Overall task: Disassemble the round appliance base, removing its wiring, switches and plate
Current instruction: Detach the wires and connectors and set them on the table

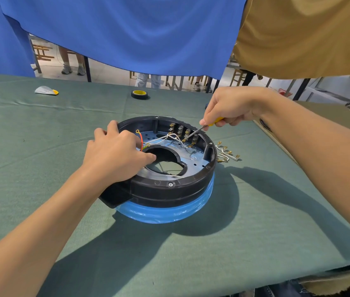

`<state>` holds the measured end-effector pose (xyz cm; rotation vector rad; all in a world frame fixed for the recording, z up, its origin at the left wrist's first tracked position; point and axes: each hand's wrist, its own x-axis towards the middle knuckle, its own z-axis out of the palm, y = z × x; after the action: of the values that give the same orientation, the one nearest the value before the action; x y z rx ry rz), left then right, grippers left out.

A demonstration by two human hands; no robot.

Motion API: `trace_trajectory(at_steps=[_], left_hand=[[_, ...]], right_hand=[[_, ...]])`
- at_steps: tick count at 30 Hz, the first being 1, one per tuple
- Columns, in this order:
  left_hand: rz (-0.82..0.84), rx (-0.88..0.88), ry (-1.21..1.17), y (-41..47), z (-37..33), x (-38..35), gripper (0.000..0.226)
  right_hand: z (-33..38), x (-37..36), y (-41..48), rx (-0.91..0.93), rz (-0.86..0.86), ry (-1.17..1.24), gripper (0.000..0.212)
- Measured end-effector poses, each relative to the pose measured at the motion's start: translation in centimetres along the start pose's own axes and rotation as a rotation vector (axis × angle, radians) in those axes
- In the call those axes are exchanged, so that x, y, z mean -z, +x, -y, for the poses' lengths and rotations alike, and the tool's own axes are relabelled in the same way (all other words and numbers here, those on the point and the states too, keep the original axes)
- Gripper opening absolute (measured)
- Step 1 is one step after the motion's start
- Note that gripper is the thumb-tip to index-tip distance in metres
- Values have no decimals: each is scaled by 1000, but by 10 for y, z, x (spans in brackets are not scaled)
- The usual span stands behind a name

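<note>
Head view: round black plastic appliance base point(169, 190) sits mid-table on green cloth point(41, 157). Left hand point(116, 155) clasps its rim; right hand point(232, 106) grips a yellow-handled screwdriver point(216, 121), tip at the row of switches point(180, 130).

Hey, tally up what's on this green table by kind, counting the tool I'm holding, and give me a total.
round appliance base: 1
screwdriver, held in the right hand: 1
tape roll: 1
white and yellow piece: 1
heap of loose wires: 1
Total: 5
</note>
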<state>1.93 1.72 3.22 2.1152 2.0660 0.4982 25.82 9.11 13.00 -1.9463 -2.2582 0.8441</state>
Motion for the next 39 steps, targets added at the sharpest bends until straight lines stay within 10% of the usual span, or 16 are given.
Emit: trace_trajectory(at_steps=[14,24,39], left_hand=[[-6,6,-13,-1,0,1,44],[-10,-2,-4,1,1,0,45],[-22,1,-11,-1,0,0,39]], right_hand=[[-2,6,8,-115,107,98,23],[17,-25,-13,200,-296,-602,26],[3,1,5,-63,33,26,23]])
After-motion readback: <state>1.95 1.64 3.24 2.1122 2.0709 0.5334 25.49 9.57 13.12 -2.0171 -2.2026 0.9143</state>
